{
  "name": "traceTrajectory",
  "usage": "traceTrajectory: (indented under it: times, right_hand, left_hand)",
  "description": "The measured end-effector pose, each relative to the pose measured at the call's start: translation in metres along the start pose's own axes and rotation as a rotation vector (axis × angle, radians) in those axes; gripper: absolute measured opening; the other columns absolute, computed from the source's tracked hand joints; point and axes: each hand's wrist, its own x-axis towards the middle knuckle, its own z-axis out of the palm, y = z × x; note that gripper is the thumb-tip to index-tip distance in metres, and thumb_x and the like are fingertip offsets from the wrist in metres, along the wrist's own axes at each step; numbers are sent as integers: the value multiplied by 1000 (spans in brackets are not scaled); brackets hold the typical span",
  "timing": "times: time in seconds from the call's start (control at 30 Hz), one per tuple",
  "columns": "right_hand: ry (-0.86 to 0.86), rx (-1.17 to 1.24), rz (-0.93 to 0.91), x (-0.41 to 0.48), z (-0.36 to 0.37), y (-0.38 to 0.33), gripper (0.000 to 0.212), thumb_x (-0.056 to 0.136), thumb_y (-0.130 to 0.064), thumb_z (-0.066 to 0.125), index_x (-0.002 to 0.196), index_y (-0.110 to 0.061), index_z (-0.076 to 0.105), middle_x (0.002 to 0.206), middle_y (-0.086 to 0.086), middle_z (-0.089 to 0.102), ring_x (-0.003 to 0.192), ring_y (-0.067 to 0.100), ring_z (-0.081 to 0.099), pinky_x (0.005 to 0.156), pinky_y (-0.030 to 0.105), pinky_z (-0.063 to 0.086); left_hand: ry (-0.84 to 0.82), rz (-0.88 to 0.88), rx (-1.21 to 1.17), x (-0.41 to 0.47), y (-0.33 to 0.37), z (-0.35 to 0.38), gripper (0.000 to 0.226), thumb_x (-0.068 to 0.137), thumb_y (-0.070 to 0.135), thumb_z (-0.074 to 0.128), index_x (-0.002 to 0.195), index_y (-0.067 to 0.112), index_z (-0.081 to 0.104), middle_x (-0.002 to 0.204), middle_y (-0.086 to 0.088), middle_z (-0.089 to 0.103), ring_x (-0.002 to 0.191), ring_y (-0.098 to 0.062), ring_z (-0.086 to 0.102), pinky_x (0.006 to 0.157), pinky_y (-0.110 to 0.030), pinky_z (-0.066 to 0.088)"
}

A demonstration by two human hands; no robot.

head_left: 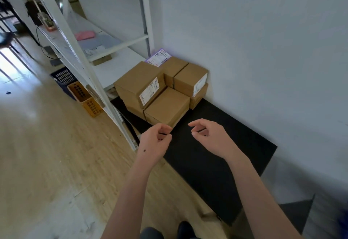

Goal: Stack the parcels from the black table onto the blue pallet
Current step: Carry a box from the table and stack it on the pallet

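Observation:
Several brown cardboard parcels stand stacked at the far end of the black table (216, 154), against the white wall. The nearest parcel (166, 107) lies low at the front of the pile. A taller parcel (140, 84) with a white label stands to its left, and another labelled parcel (190, 79) sits behind it on the right. My left hand (155, 141) hovers just in front of the nearest parcel, fingers loosely curled and holding nothing. My right hand (209, 137) hovers over the table to the right, likewise empty. The blue pallet is out of view.
A white metal shelving rack (81, 54) stands to the left of the table, its post close to my left hand. A blue crate (63, 77) and an orange crate (84, 97) sit on the wooden floor under it. A white wall (263, 50) bounds the right.

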Motion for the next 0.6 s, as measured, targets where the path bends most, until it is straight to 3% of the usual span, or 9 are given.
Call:
traceTrajectory:
  times: [0.2,0.37,0.6]
  right_hand:
    - [34,-30,62,54,28,-2,26,93,-21,60,114,-36,59,99,-19,59,87,-7,56,66,9,37]
    - [105,36,119,97,62,-9,30,92,-16,61,112,-39,58,106,-17,58,91,-7,54,68,9,37]
    - [262,63,267,145,116,-9,35,91,-14,62,123,-26,60,126,-5,58,110,3,51,88,14,37]
  left_hand:
    - [-78,-24,92,60,-38,-8,27,88,19,61,114,26,62,116,8,57,103,-7,54,81,-22,43]
    - [-193,-55,117,118,-81,-20,39,89,20,59,128,21,56,133,-2,52,112,-17,54,84,-22,41]
    - [-426,87,212,174,-126,-33,47,90,13,59,136,13,48,141,-7,44,132,-20,40,106,-24,31]
